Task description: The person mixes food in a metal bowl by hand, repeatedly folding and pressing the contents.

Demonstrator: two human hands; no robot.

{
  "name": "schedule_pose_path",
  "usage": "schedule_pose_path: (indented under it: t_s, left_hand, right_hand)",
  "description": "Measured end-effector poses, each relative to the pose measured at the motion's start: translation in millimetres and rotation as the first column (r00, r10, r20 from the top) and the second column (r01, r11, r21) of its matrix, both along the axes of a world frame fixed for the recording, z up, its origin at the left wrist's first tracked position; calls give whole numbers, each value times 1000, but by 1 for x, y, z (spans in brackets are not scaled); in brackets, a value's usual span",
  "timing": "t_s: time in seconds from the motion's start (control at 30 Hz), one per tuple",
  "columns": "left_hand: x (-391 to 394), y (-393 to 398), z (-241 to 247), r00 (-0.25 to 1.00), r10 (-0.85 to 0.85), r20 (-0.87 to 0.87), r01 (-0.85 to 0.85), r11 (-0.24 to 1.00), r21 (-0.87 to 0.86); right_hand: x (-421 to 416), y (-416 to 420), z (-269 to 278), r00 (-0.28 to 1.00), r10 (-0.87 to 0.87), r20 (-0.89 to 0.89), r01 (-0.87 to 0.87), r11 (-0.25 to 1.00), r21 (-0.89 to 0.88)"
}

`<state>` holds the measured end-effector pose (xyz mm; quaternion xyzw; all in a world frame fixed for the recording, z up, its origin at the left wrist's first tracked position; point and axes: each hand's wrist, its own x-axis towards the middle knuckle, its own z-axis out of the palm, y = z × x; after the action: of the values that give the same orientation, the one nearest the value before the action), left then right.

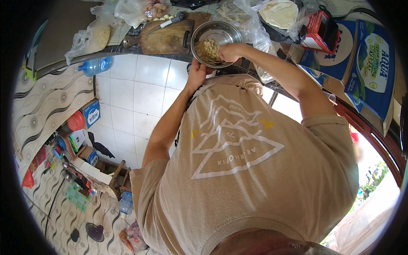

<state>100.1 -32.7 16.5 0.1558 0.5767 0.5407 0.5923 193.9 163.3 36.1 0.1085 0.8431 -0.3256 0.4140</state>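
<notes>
A stainless steel bowl sits at the near edge of the dark tiled counter, with a crumbly pale and brown food mixture inside it. My left hand grips the bowl's near rim from the left. Inside the bowl, my right hand reaches into the right side of the mixture; its fingertips are hidden, and whether they hold anything cannot be told. Just left of the bowl lies a worn wooden cutting board with a dark handle. A knife with a white and dark handle rests across the board's far edge.
Peeled cloves and plastic bags lie behind the board. Another bag stands at the left. To the right are a bag with pale round sheets, a red box and blue cartons.
</notes>
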Motion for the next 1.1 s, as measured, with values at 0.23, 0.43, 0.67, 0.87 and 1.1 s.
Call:
schedule_pose_path:
  t_s: [0.23, 0.43, 0.67, 0.87, 1.1]
  left_hand:
    - [-3, -1, -6, 1000, -13, -7, 13, 1000, -7]
    - [-4, -1, 0, 997, -20, -81, 19, 1000, -10]
    - [-3, -1, -2, 998, -1, -69, 2, 1000, 20]
    - [-7, 1, -6, 994, -46, -103, 45, 999, -9]
    - [-7, 0, -2, 997, -27, -68, 28, 1000, 1]
  right_hand:
    - [-3, 9, 17, 998, 47, -47, -50, 996, -71]
    - [0, 11, 15, 1000, 6, 25, -7, 999, 38]
    - [21, -12, 15, 959, -255, -120, 243, 964, -103]
    - [18, -10, 20, 967, -194, -165, 181, 979, -91]
    - [8, -5, 29, 977, -157, -147, 141, 984, -111]
